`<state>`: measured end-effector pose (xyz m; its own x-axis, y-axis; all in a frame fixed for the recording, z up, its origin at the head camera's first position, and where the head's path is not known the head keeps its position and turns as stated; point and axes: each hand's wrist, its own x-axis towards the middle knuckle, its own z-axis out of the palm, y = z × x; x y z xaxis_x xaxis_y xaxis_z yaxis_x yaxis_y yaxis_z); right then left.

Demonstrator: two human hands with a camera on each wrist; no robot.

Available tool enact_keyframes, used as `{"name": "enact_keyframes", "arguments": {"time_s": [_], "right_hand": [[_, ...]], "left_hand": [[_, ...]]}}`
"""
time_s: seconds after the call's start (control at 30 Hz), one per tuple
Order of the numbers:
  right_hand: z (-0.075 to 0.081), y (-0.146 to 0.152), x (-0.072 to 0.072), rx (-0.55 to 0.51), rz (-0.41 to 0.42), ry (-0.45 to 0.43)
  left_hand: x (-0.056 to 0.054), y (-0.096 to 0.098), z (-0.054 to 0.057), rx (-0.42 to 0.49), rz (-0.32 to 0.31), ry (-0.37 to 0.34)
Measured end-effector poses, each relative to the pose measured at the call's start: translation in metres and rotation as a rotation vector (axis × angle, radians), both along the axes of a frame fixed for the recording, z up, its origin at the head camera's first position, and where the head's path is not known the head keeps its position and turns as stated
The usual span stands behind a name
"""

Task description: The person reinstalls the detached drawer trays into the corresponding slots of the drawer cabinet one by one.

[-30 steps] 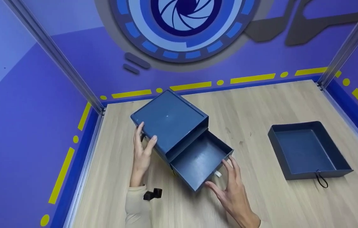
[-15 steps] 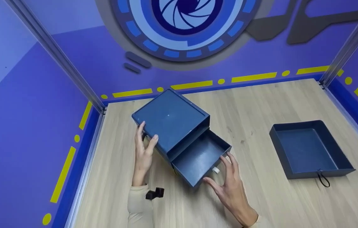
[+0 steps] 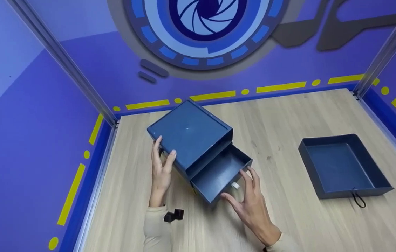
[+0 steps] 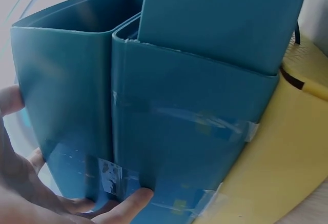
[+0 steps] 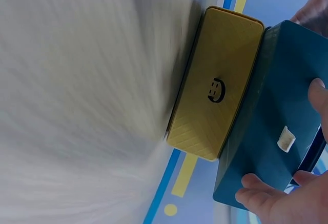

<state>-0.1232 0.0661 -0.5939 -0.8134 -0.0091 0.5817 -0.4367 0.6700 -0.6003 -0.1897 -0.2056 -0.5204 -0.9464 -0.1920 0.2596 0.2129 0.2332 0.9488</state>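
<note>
A dark blue drawer cabinet (image 3: pixel 187 129) stands at an angle on the table, its top slot vacant. Below that slot, a blue drawer (image 3: pixel 219 176) sticks partway out, with nothing inside it. My right hand (image 3: pixel 252 206) presses its front, thumb and fingers spread on either side of a white tab (image 5: pixel 286 139). Against the cabinet's left side rests my left hand (image 3: pixel 162 171), thumb near the top edge; the left wrist view has its fingers along the blue side wall (image 4: pixel 184 121). Under the blue tiers is a yellow tier (image 5: pixel 215 85) with a black loop on its front.
A separate blue drawer (image 3: pixel 317 171) with a black loop pull (image 3: pixel 360 202) lies on the wooden table (image 3: pixel 275 115) to the right. Printed blue-purple panels (image 3: pixel 89 70) wall in the back and both sides.
The blue drawer has slid farther into the cabinet, my right hand moving up and left along with it. My left hand keeps its place on the cabinet's side.
</note>
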Motion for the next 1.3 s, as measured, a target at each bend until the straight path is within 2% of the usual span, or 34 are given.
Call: {"name": "enact_keyframes", "arguments": {"time_s": [0.4,0.8,1.0,1.3], "right_hand": [[0.002,-0.007,-0.01,0.006,0.004,-0.01],[-0.002,-0.016,-0.018,-0.016,0.015,-0.013],[-0.006,-0.021,-0.023,-0.024,0.015,-0.031],[-0.001,-0.027,-0.026,-0.046,0.045,-0.073]], "left_hand": [[-0.002,0.002,-0.004,-0.024,0.022,0.035],[-0.002,0.0,-0.006,-0.018,0.0,0.044],[-0.003,-0.001,-0.005,-0.028,-0.015,0.019],[-0.002,-0.002,-0.007,-0.016,-0.015,0.044]]}}
